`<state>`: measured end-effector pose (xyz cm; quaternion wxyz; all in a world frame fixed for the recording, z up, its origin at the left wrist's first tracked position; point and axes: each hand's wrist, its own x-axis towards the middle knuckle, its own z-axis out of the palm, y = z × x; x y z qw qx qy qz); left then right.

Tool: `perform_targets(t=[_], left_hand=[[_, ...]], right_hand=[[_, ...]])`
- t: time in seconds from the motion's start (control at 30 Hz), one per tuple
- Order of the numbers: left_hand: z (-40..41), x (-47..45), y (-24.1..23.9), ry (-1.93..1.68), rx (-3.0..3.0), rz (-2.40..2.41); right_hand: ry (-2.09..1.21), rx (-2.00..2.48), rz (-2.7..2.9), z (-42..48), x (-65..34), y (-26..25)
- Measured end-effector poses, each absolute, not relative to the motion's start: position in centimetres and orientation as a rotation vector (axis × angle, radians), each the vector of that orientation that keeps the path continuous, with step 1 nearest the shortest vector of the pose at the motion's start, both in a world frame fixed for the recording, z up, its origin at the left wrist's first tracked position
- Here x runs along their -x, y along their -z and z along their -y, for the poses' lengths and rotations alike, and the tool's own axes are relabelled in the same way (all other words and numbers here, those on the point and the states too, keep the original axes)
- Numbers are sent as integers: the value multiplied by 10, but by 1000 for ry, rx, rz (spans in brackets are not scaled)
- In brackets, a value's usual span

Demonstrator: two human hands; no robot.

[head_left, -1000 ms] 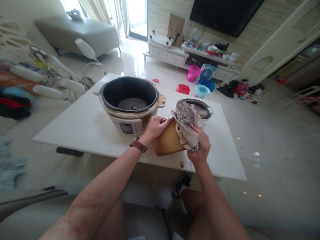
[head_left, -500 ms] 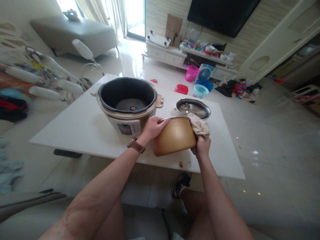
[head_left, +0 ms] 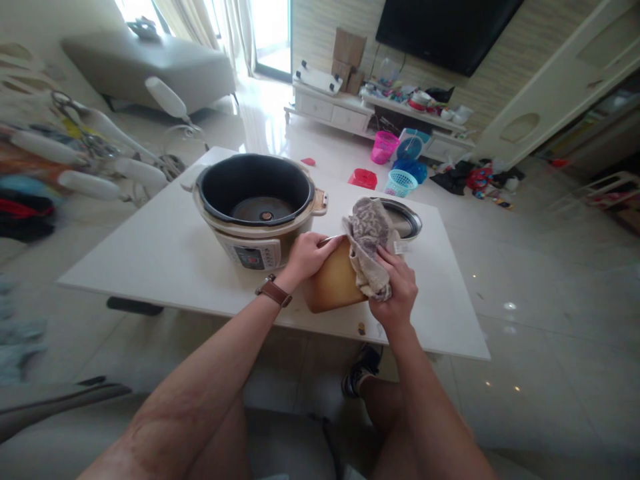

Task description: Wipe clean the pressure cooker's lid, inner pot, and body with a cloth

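Observation:
My left hand [head_left: 310,257] is closed on the rim of a golden inner pot [head_left: 333,280], which is tilted above the near side of the table. In my right hand [head_left: 397,287] is a grey and beige cloth [head_left: 373,243], pressed against the pot's right outer side and draped up over its rim. The pot's inside is hidden from me. Behind my left hand stands the pressure cooker body [head_left: 255,233], lidless, with a dark hollow and a control panel on its front. A round metal lid [head_left: 410,217] lies beyond the cloth, which partly covers it.
The white table [head_left: 150,260] carries all this, along with a small brownish object [head_left: 361,329] near its front edge. Past it on the floor are a pink basket [head_left: 384,147], a light blue basket [head_left: 400,182] and a red container [head_left: 363,178].
My right hand has moved the cloth leftward from the pot's right edge onto its outer side, spreading it over more of the pot. My left hand and the pot stay nearly still.

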<state>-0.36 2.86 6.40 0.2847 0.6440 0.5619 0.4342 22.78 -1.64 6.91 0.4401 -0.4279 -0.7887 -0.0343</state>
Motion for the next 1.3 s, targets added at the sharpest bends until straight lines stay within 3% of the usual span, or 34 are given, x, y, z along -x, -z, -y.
perform_targets(t=[0.33, 1.1, 1.3], left_hand=[[-28, 6, -59, -1165, -1610, -1355], [-30, 9, -59, -1217, -1606, -1474], [-29, 9, -62, -1198, -1631, -1486]], right_hand=[[76, 1017, 1907, 13, -232, -66], [-590, 1284, 1150, -26, -251, -18], [-552, 1303, 1159, -22, -245, -21]])
